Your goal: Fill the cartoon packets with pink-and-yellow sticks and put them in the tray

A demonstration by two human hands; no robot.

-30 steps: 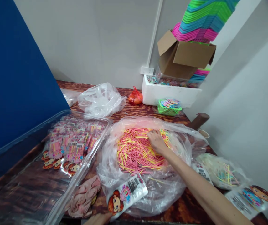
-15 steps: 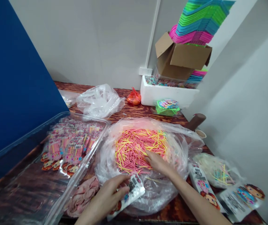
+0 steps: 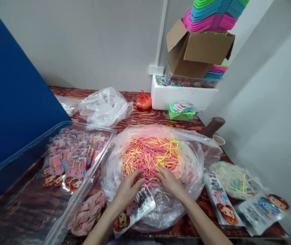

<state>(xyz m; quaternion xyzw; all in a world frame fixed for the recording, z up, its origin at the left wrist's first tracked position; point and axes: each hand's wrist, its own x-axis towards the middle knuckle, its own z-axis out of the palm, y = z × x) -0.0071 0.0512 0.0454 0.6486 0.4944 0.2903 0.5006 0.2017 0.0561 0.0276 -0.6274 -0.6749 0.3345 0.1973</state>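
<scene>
Left hand (image 3: 129, 187), thumb and fingers parted, and right hand (image 3: 169, 181), grip impossible to tell, angle inward at the near edge of sticks (image 3: 148, 153) in a clear bag (image 3: 169, 209), mid-table (image 3: 148, 117); grey wall (image 3: 97, 44) far.

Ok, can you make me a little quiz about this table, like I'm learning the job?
1. What colour is the small basket in front of the white box?
A) pink
B) green
C) blue

2. True or false: the loose pink and yellow sticks are piled in a see-through plastic bag.

3. What lies between the clear tray and that bag, near the table's front edge?

Key:
1. B
2. True
3. A pink cloth
</scene>
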